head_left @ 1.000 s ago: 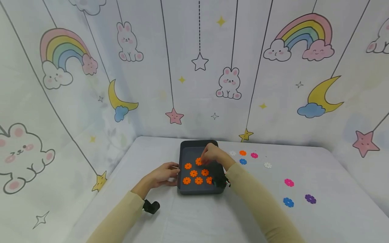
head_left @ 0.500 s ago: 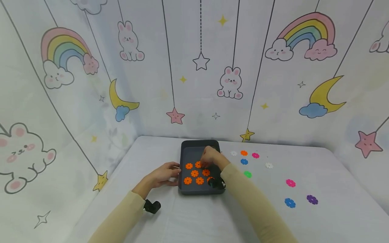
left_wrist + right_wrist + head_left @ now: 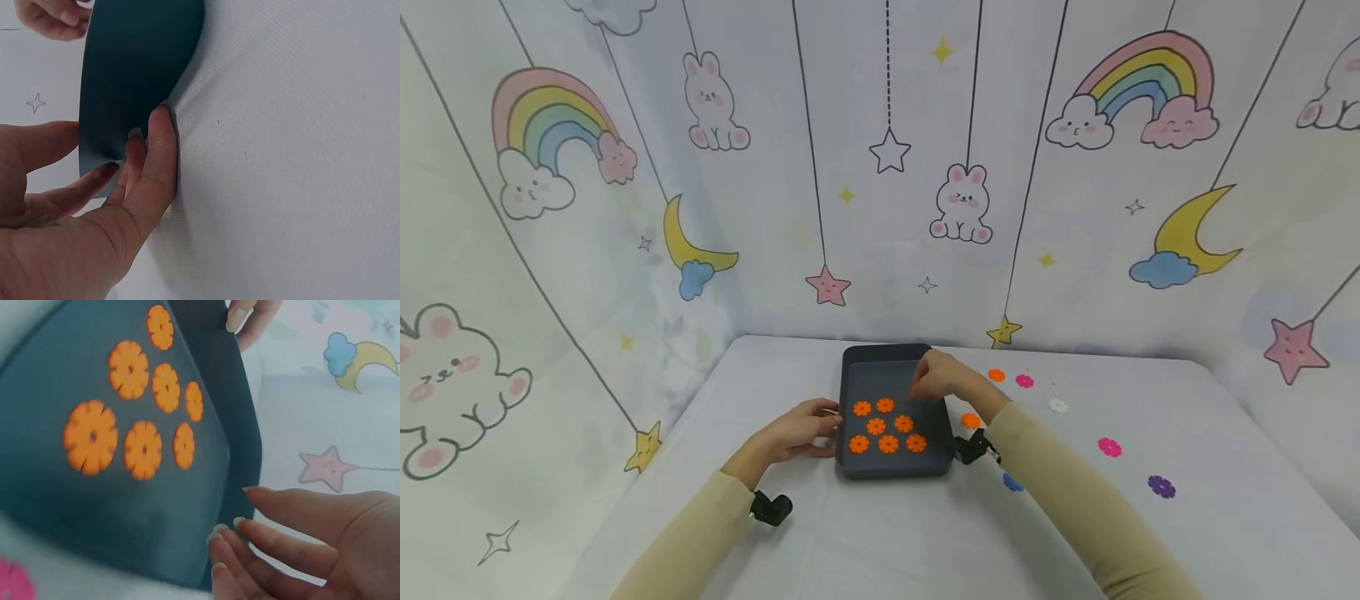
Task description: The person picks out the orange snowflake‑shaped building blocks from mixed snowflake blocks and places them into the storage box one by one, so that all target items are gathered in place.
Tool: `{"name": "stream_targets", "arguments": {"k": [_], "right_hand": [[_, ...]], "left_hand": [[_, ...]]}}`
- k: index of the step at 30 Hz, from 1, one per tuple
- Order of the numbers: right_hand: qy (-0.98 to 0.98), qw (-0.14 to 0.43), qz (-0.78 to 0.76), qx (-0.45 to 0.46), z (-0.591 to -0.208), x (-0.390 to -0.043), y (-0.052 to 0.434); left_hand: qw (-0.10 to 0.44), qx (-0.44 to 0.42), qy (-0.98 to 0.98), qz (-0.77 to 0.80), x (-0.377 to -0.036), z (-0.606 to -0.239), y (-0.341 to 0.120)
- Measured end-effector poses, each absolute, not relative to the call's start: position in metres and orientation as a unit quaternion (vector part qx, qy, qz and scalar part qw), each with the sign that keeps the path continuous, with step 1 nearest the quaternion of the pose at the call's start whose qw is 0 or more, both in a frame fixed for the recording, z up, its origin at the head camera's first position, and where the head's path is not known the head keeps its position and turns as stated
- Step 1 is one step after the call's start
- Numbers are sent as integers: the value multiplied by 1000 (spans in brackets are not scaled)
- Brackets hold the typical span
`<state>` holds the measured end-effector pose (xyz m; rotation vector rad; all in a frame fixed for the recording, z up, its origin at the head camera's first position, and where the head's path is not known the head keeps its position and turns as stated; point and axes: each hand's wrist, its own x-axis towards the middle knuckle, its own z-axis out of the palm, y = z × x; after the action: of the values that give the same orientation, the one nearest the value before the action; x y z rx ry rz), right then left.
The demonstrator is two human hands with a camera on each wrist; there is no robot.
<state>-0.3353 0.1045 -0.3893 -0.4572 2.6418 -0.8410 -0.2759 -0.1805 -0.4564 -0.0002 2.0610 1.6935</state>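
Note:
A dark grey tray lies on the white table, holding several orange flower-shaped discs toward its near half. At the tray's left wall is my left hand; in the left wrist view its fingertips touch the outer side, with the thumb by the rim. My right hand hovers over the tray's right side, fingers bent loosely and holding nothing. The right wrist view shows those fingers near the tray's wall, apart from the discs; whether they touch the wall I cannot tell.
To the tray's right lie scattered loose discs: an orange one, pink, white, purple and a blue one partly under the right sleeve. A patterned cloth hangs behind the table.
My right hand has let go of an orange disc in the tray, which sits slightly nearer and further left, and has moved right. My left hand stays at the tray's wall.

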Motion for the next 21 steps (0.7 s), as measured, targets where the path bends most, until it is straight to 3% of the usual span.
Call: {"name": "stream_targets", "arguments": {"k": [11,21], "right_hand": [[926,123,-314,-170,-383,-316,169],[928,92,-303,-196,-399,-289,227]], "left_hand": [[233,-1,754,615,-277,-454,-181],[234,-2,756,611,-276,-455,-179]]}}
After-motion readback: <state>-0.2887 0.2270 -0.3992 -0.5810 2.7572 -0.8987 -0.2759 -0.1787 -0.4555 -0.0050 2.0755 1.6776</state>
